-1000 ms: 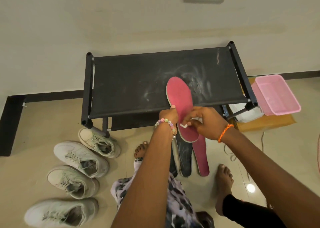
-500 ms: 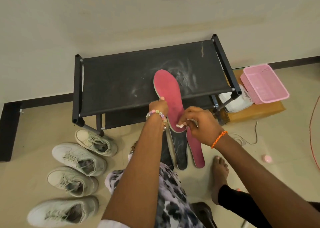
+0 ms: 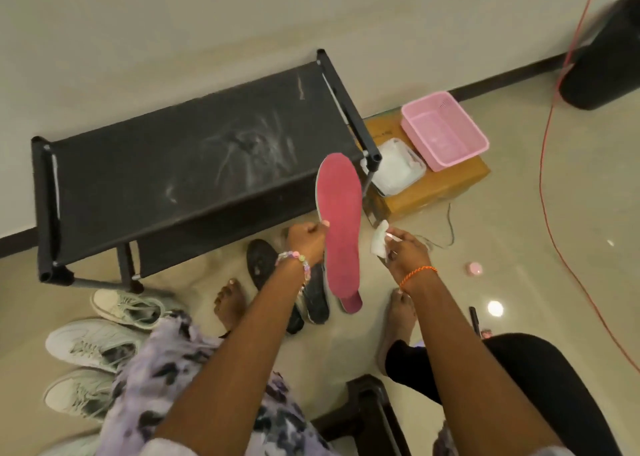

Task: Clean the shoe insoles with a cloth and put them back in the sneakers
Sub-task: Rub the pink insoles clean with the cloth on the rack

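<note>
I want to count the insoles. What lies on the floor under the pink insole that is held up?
Under the held pink insole the tip of a second pink insole shows. Left of it lie dark insoles, partly hidden by the left hand and arm, so their count is unclear.

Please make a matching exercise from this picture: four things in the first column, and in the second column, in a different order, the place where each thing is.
Things:
1. pink insole
2. white cloth
3. pink basket
4. white sneakers

Places:
A. on the cardboard box
B. on the floor, beside the person's left leg
C. held up in the left hand
D. pinched in the right hand

Pairs: 1-C, 2-D, 3-A, 4-B
</note>
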